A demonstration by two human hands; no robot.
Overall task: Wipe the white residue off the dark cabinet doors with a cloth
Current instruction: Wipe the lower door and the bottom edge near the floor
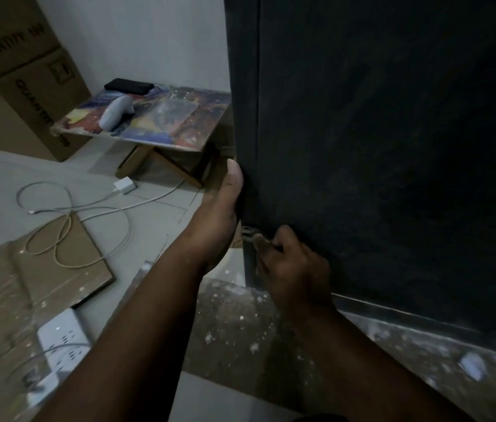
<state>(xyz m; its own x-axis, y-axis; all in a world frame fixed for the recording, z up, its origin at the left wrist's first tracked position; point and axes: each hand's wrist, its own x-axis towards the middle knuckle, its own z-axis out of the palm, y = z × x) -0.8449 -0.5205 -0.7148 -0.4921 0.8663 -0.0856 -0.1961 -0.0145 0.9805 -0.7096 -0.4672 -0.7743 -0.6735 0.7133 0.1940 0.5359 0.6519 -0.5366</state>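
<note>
Right hand (289, 263), nearest the camera, sits low at the bottom left corner of the dark door (392, 147), fingers curled tight around something small and pale at the door's edge. It may be a bunched cloth (248, 234), but the dim light hides what it is. Left hand (222, 208) reaches up just beyond, palm flat along the door's narrow left edge, fingers fairly straight, thumb pointing upward, steadying the panel without gripping it.

Both hands are at that edge, with the door face spreading up and to the right of them. Its long axis runs vertically. Faint whitish smears show across the face, so the wiping seems to have most of the panel left, up and rightward from the right hand.

Farther left, white cables (73, 226) lie looped on the floor beside flat cardboard (67, 263). Beyond stands a low table (155, 117) with a colourful top, and cardboard boxes (21, 71) are stacked against the wall.
</note>
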